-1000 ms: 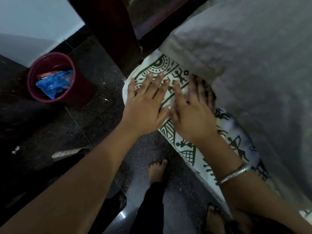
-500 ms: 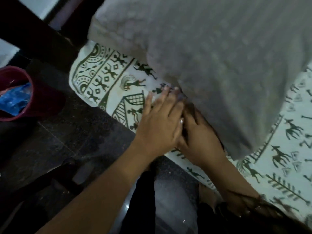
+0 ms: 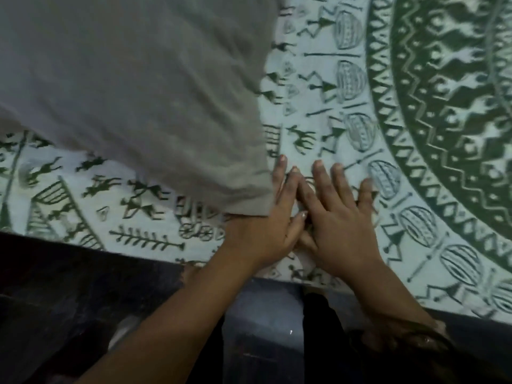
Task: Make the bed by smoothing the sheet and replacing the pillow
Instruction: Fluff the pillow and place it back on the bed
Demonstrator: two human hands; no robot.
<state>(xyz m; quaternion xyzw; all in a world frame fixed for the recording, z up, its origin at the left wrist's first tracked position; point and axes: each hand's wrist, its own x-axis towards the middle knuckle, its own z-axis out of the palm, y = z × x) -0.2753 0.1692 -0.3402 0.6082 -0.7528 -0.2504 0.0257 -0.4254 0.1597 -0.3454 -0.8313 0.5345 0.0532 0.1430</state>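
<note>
Now both arms reach forward over the bed's edge. The left hand (image 3: 263, 231) and right hand (image 3: 342, 228) lie flat on the sheet (image 3: 457, 106), fingers straight, touching each other and gripping nothing. The pillow (image 3: 138, 92) rests on the sheet, its near corner against the left hand.

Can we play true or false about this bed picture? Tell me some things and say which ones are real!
1. Both hands lie flat on the sheet. True: the left hand and the right hand press on the sheet with straight fingers.
2. The pillow is red. False: the pillow is grey.
3. The sheet has green drawings on it. True: little figures, animals and zigzag rings.
4. The right hand holds a cup. False: it holds nothing, and its fingers are spread on the sheet.
5. The pillow covers the whole sheet. False: it covers only the upper left, and its corner ends by the left hand.
</note>
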